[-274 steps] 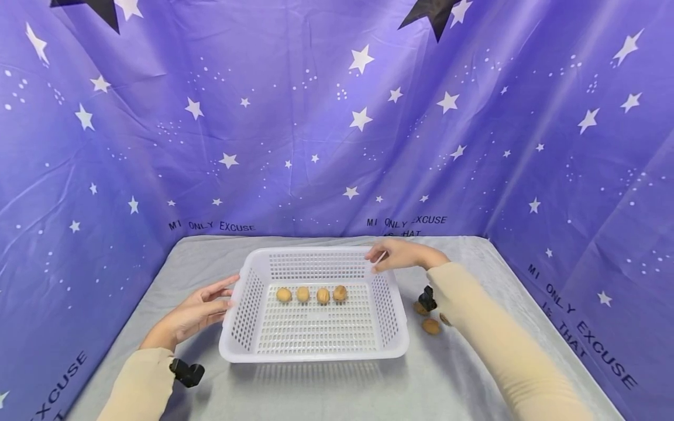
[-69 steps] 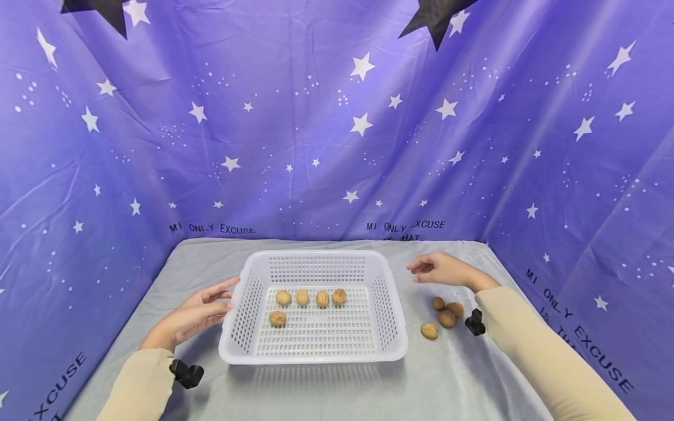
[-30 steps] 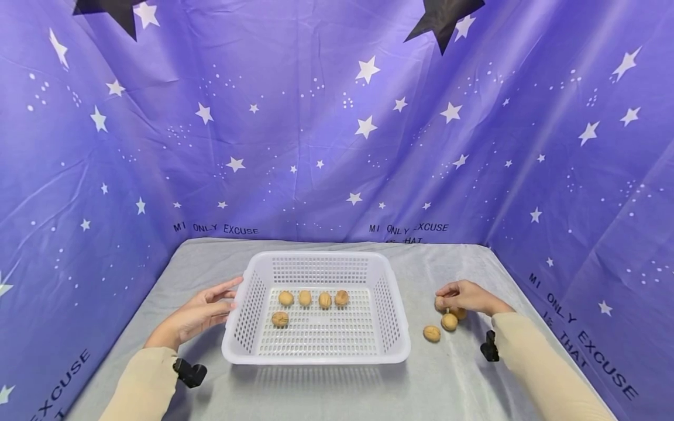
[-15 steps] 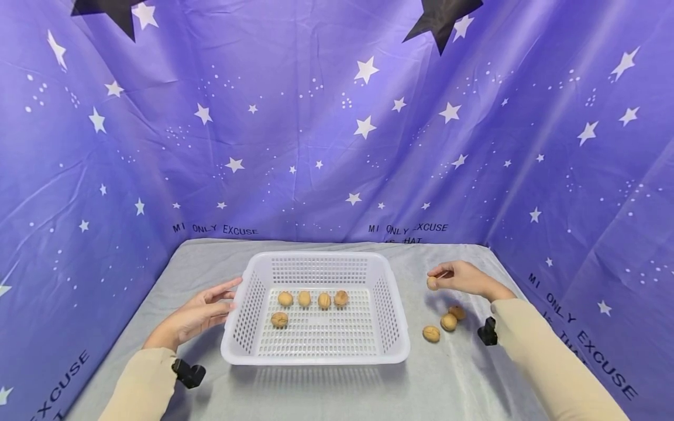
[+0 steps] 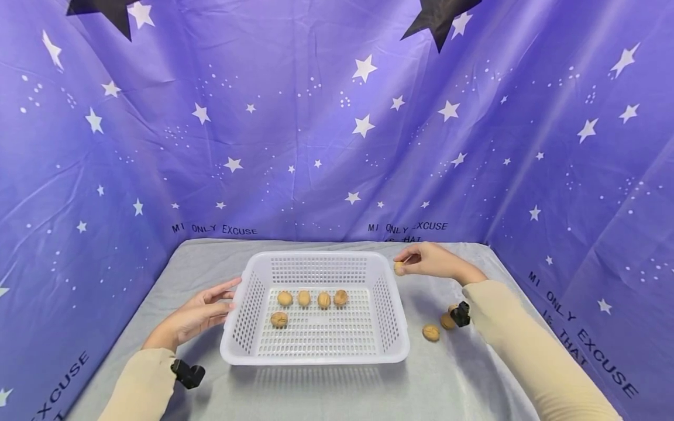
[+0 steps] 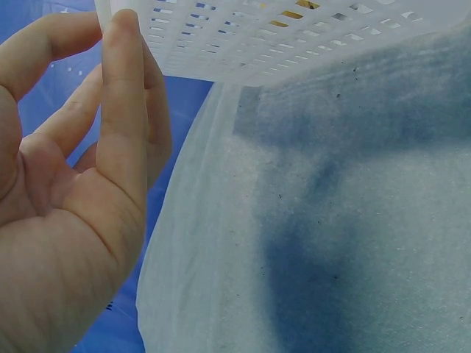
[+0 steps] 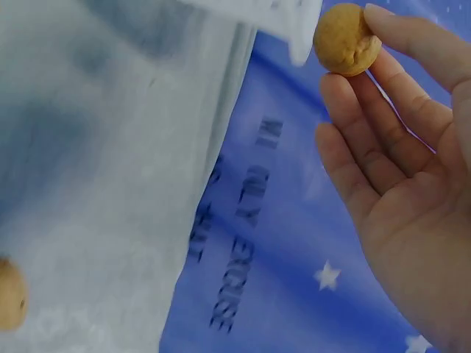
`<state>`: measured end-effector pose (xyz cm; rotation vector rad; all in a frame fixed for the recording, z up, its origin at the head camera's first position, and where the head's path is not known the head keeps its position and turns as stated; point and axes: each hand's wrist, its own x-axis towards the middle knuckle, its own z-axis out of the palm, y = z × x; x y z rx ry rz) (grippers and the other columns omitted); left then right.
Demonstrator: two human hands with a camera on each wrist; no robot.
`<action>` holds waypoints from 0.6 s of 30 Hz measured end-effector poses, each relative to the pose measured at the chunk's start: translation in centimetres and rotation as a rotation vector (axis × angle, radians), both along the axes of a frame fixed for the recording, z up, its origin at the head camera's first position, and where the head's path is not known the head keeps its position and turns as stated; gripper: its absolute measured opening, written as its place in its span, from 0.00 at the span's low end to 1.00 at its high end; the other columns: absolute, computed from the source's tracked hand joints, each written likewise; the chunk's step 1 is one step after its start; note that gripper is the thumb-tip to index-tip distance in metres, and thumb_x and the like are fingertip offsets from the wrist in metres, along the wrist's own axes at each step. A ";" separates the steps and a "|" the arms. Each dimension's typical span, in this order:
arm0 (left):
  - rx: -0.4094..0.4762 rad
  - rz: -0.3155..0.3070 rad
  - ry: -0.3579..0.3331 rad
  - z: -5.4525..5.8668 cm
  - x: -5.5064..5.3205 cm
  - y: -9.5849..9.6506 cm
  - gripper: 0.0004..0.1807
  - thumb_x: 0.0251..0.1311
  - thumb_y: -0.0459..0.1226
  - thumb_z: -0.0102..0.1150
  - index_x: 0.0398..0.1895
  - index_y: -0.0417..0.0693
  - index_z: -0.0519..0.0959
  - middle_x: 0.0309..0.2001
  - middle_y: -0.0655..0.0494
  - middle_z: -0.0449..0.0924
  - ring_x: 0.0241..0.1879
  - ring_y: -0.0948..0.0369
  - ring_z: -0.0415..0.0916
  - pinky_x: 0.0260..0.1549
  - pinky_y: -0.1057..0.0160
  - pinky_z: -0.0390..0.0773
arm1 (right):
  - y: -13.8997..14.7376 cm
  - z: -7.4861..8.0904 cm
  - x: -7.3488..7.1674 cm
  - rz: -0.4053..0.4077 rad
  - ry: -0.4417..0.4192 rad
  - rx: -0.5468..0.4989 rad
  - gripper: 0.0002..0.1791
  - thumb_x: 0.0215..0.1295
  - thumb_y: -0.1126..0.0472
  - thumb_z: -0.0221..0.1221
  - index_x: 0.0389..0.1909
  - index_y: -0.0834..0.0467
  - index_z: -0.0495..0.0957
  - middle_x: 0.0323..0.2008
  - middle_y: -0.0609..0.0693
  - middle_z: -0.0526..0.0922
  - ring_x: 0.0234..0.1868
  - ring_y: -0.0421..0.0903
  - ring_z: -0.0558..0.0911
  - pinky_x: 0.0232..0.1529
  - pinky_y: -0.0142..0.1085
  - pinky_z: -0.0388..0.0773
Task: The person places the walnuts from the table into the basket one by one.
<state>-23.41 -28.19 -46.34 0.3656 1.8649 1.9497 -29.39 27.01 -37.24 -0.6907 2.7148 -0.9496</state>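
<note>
Walnut [image 5: 398,268] pinched in right hand [image 5: 429,260] has left the pile [image 5: 431,333], reaching the far-right corner of basket [image 5: 315,359] holding five walnuts [image 5: 279,319]; left hand [image 5: 196,314], fingers extended, touches its left.

Curtained booth [image 5: 568,204] around a table [image 5: 316,394]

Facing forward, purple cloth [image 5: 316,131] printed with white stars [image 5: 363,126] hangs at 9, 12 and 3 o'clock, walling in the grey-covered table. Black lettering [image 5: 392,228] on the cloth reads "MI ONLY EXCUSE" at 11 and 1 o'clock. A small black camera [image 5: 188,374] on each cream sleeve [image 5: 136,383] suggests a recording setup. The room beyond the cloth is hidden.
</note>
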 end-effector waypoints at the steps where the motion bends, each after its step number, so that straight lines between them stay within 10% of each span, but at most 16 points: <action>1: 0.004 -0.005 0.002 0.0 0.0 0.0 0.39 0.69 0.26 0.55 0.80 0.40 0.49 0.59 0.45 0.68 0.54 0.56 0.78 0.55 0.55 0.79 | -0.6 0.1 -0.1 0.011 0.001 0.004 0.24 0.62 0.49 0.70 0.53 0.60 0.83 0.45 0.48 0.86 0.47 0.46 0.84 0.50 0.45 0.81; 18: -0.002 -0.009 0.013 0.1 0.0 -0.1 0.39 0.70 0.26 0.54 0.80 0.41 0.49 0.60 0.44 0.68 0.54 0.56 0.78 0.55 0.55 0.79 | -12.1 -0.4 -0.5 0.282 -0.039 0.066 0.19 0.62 0.53 0.70 0.51 0.56 0.84 0.45 0.41 0.85 0.45 0.38 0.83 0.52 0.36 0.79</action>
